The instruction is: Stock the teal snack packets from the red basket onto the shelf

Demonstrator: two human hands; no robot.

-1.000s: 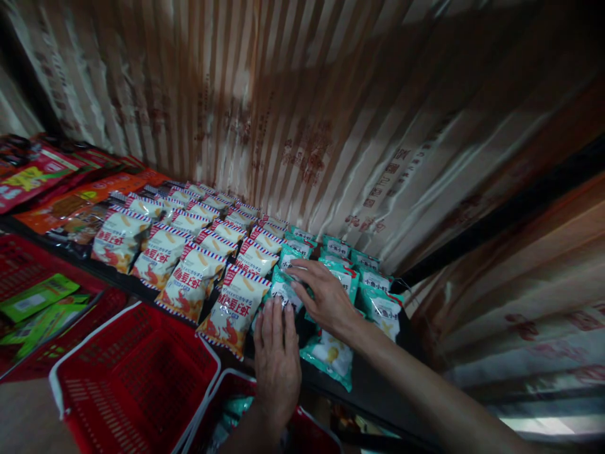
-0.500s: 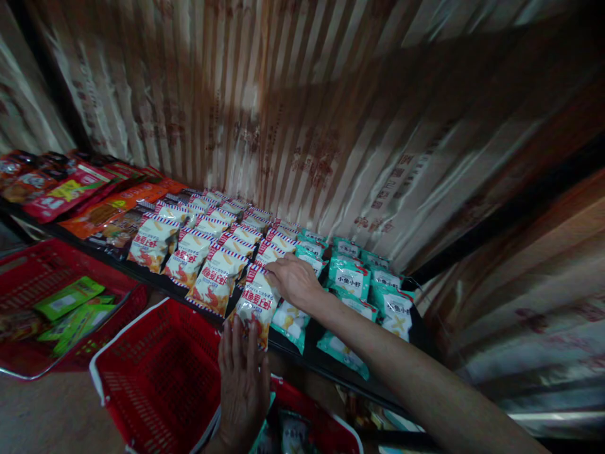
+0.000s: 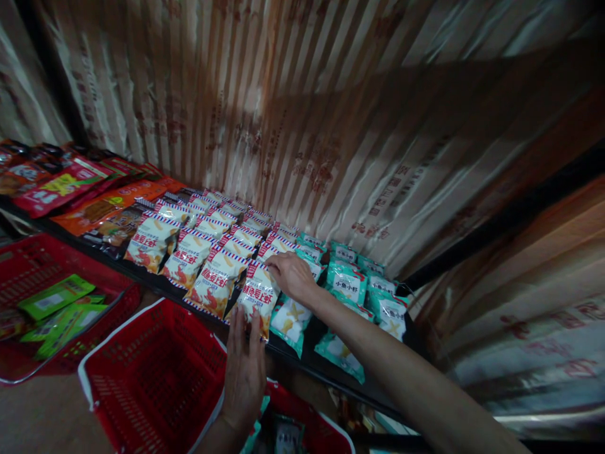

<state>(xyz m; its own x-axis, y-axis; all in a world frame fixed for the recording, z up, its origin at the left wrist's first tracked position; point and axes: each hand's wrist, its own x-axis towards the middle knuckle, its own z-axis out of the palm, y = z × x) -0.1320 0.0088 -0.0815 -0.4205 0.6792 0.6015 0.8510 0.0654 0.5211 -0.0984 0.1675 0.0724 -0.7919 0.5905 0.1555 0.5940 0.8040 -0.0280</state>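
Note:
At the front edge of the shelf lies a white snack bag [image 3: 255,293] with a striped top edge and red lettering. My right hand [image 3: 293,277] pinches its upper right corner, fingers closed. My left hand [image 3: 244,372] rests its outstretched fingertips on the bottom of the same bag, palm turned toward the shelf. Matching white bags [image 3: 215,284] stand in rows to the left and behind. Just right of the held bag sit green snack bags [image 3: 347,284], partly covered by my right forearm.
Below the shelf [image 3: 302,362] stands a red basket [image 3: 155,378] with a white handle. Another red basket [image 3: 118,315] at left holds green packets [image 3: 59,299]. A third, partly hidden basket [image 3: 326,429] contains green bags. Orange and red packs [image 3: 111,202] lie farther left. Corrugated sheeting [image 3: 265,126] rises behind.
My left hand has moved up slightly, its fingertips now on the bag's lower front. The right hand keeps its pinch at the corner. The view has shifted a little.

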